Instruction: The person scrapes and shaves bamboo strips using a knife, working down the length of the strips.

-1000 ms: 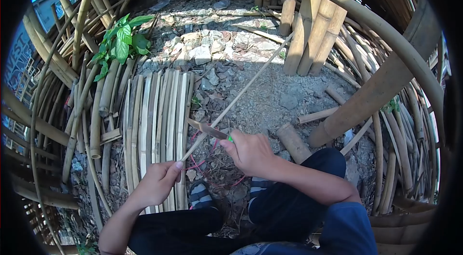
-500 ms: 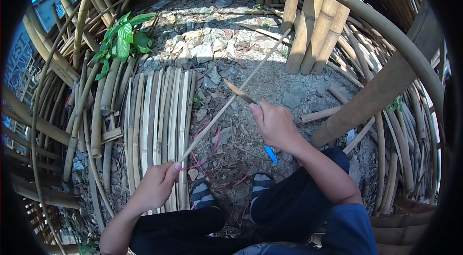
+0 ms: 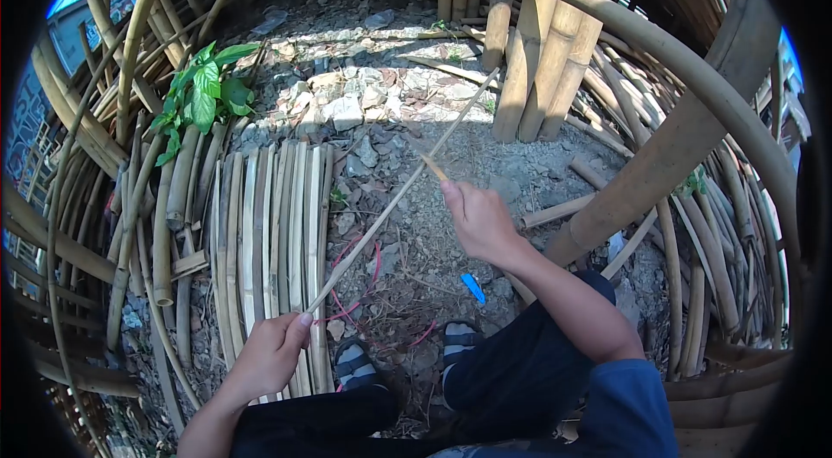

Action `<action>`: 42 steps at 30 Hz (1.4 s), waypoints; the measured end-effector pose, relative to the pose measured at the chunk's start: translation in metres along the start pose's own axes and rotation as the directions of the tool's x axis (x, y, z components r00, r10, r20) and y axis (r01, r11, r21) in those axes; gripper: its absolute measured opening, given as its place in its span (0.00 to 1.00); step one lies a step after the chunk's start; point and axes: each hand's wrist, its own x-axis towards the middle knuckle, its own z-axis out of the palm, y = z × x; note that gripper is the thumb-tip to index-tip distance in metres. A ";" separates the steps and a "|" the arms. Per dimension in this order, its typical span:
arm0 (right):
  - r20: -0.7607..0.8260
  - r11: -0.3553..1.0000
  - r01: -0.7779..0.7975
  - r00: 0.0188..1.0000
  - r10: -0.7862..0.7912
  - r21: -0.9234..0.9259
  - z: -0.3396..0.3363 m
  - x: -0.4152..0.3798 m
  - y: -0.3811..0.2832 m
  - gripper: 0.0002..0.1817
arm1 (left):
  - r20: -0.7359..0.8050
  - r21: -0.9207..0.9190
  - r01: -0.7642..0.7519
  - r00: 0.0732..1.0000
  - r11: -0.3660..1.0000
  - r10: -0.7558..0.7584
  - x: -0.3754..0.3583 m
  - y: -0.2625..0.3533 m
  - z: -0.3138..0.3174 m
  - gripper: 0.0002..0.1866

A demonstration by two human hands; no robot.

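Observation:
My left hand [image 3: 270, 352] is closed around the near end of a long, thin bamboo strip [image 3: 368, 248], which slants up and away to the right. My right hand [image 3: 482, 220] grips a knife [image 3: 435, 168]; its handle is hidden in my fingers. The blade crosses the strip around its middle and looks to be against it. Under my left hand and just beyond it lies a row of split bamboo slats [image 3: 282, 237].
A blue object [image 3: 473, 287] and pink-red string [image 3: 376, 267] lie on the stony ground near my feet. Bamboo poles [image 3: 544, 33] stand at the back right, and a thick pole [image 3: 646, 172] leans at the right. A leafy plant [image 3: 204, 94] grows at the left.
The knife has turned, with less of its blade showing, and stays at the strip. The whole scene has shifted slightly left and mostly down as the head moved. Both grips are unchanged.

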 end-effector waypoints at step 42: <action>0.086 0.988 0.106 0.992 -0.097 -0.114 -0.018 0.025 0.041 0.31 | 0.037 -0.072 0.082 0.996 0.994 -0.079 0.003 -0.008 0.004 0.30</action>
